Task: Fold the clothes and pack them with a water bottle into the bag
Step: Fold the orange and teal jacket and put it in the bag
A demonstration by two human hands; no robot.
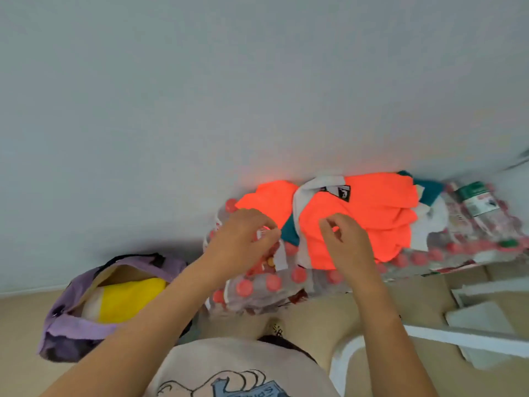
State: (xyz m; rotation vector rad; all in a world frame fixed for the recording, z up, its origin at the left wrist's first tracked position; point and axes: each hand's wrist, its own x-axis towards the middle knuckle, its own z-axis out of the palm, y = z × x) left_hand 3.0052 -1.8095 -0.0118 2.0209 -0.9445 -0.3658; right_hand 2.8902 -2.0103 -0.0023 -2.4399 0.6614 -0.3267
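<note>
The orange garment (357, 216) lies crumpled on shrink-wrapped bottle packs (257, 287) by the wall. The right hand (347, 242) pinches its fabric; the left hand (243, 233) pinches its white edge. The purple bag (86, 325) sits open on the floor, left.

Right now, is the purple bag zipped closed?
No, the purple bag lies open on the floor, with a yellow item visible inside.

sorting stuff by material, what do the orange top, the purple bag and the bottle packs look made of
Orange top: soft matte knit fabric, it creases and drapes; fibre unclear.
Purple bag: thin woven cloth, slumped and wrinkled, matte.
Bottle packs: clear, glossy plastic film over bottles with red caps, likely plastic.
</note>
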